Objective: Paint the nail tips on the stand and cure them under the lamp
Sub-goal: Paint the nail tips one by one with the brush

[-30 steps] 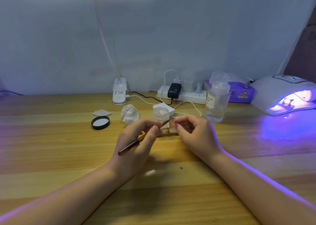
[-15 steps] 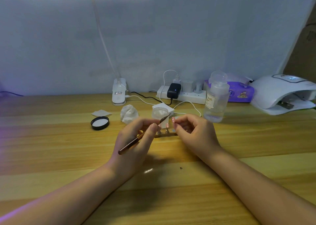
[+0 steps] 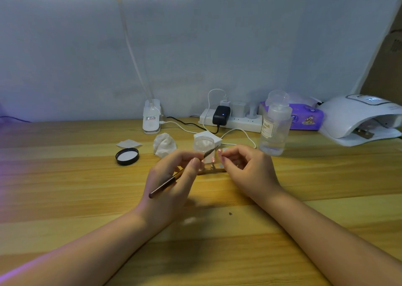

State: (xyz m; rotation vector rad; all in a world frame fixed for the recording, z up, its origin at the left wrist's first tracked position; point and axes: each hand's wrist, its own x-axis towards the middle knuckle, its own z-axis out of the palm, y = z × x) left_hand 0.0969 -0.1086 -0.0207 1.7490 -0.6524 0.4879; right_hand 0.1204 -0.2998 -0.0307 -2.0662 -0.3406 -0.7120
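My left hand point(image 3: 171, 177) grips a thin brown brush point(image 3: 167, 183), its tip pointing up and right toward a pink nail tip point(image 3: 219, 152). My right hand point(image 3: 248, 170) pinches that nail tip between thumb and forefinger. Between the hands a small gold stand point(image 3: 212, 171) sits on the wooden table point(image 3: 65, 187), carrying another pink tip point(image 3: 213, 160). A small clear jar point(image 3: 203, 144) stands just behind the stand. The white curing lamp point(image 3: 359, 120) sits at the far right, unlit, with something lying in its opening.
A black lid point(image 3: 127, 156), a white pad point(image 3: 128, 144) and a crumpled tissue point(image 3: 163, 144) lie left of the jar. A clear pump bottle point(image 3: 275, 124), a power strip point(image 3: 230, 120) with cables, a purple wipes pack point(image 3: 304, 118) and a desk lamp base point(image 3: 151, 117) line the back.
The curing lamp's violet light has gone out and its glow has left the table. Both hands stay at the stand, the brush shifting only slightly.
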